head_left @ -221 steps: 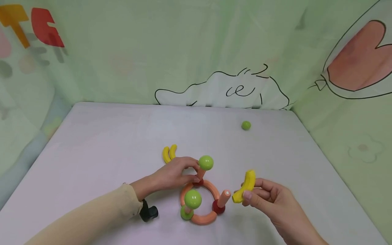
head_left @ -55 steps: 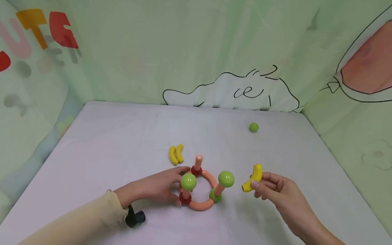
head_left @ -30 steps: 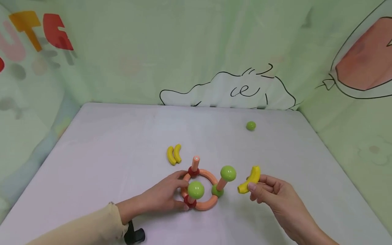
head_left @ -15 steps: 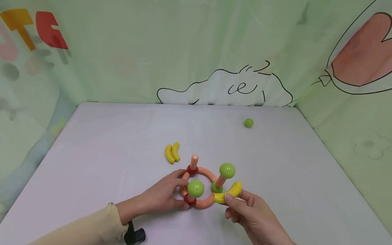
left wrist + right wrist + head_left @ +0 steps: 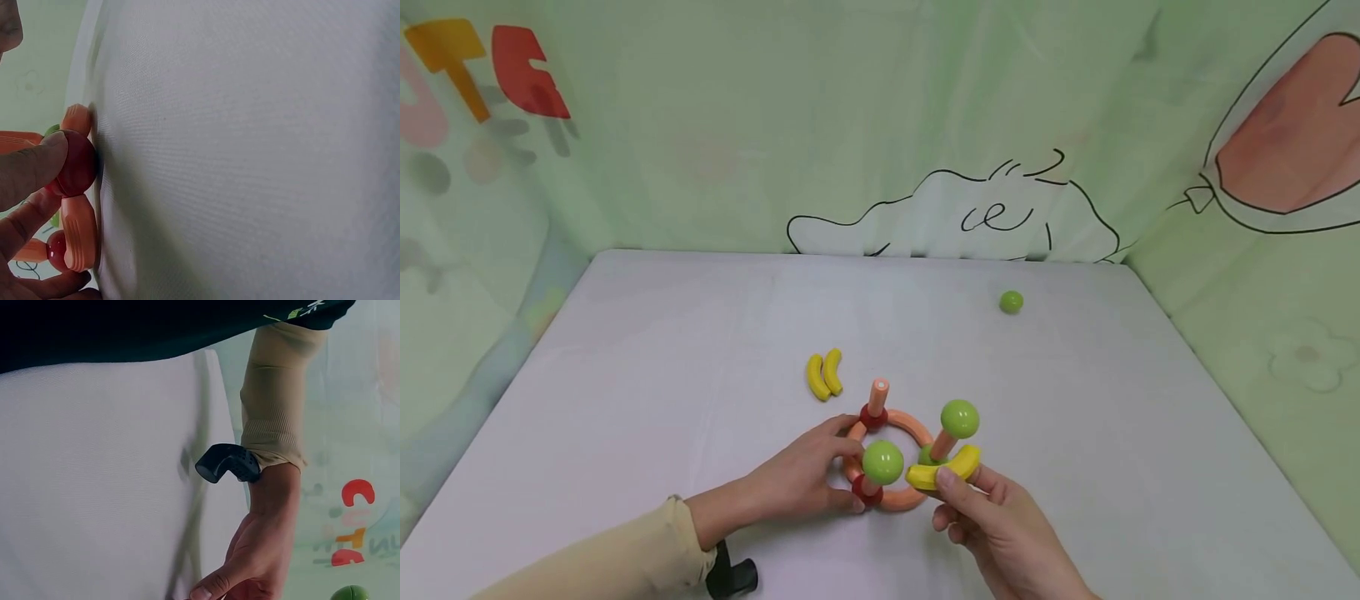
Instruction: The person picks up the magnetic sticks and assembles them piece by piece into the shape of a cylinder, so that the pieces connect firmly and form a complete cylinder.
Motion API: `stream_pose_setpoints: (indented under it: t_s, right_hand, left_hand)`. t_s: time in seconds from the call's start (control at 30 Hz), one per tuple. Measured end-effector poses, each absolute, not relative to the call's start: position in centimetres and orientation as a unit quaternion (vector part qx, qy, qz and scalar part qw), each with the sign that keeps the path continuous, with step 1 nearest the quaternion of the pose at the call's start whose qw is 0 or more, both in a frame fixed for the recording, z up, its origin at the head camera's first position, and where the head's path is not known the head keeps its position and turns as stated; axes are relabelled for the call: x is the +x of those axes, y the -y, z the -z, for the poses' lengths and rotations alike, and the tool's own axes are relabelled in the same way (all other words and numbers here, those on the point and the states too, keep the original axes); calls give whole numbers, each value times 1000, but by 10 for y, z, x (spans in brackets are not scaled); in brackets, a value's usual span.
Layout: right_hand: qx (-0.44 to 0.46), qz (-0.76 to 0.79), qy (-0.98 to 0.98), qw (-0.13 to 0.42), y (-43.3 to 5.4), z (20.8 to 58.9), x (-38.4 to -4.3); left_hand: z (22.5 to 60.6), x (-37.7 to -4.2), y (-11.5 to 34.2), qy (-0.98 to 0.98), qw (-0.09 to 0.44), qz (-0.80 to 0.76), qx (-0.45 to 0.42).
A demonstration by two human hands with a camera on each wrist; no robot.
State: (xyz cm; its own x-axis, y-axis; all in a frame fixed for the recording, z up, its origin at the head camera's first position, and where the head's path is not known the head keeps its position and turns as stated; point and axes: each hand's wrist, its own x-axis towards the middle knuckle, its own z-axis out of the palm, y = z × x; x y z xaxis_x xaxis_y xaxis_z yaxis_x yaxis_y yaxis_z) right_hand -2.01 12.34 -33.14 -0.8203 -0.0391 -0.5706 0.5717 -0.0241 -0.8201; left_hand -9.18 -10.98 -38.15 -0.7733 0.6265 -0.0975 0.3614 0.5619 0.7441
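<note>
In the head view, a toy ring frame of orange curved pieces [image 5: 908, 422] lies on the table, joined by red and green balls. Three orange rods rise from it; green balls [image 5: 883, 462] top two of them, while the rear rod [image 5: 879, 395] is bare. My left hand [image 5: 797, 471] grips the frame's left side. The left wrist view shows its thumb on a red ball [image 5: 80, 164] and fingers around an orange curved piece [image 5: 79, 228]. My right hand [image 5: 1003, 521] pinches a yellow banana-shaped piece [image 5: 966, 461] above the frame's front right; the right wrist view does not show this grip.
Two more yellow banana-shaped pieces [image 5: 832, 372] lie side by side behind the frame. Farther back on the right is a loose green ball [image 5: 1011, 302]. Printed cloth walls [image 5: 700, 133] border the white table [image 5: 700, 317]. A black camera [image 5: 732, 575] hangs from the left wrist.
The frame has been turned, and my left hand moved from its rear rod to its left side. My right hand brought the banana-shaped piece leftward over the frame, tilting it flatter.
</note>
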Motion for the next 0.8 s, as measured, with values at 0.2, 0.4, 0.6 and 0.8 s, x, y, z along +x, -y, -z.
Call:
stream_pose_setpoints:
  t_s: [0.2, 0.4, 0.6, 0.8]
  right_hand:
    - [169, 699, -654, 235, -126, 333, -20]
    - [161, 694, -660, 239, -125, 332, -20]
    - [157, 679, -677, 237, -121, 329, -23]
    - [151, 680, -676, 240, -122, 327, -26]
  left_hand:
    - [380, -91, 110, -862, 187, -379, 278]
    - [379, -91, 109, -865, 188, -376, 275]
    - [379, -92, 108, -869, 186, -369, 273]
    - [378, -92, 108, -869, 193, -368, 268]
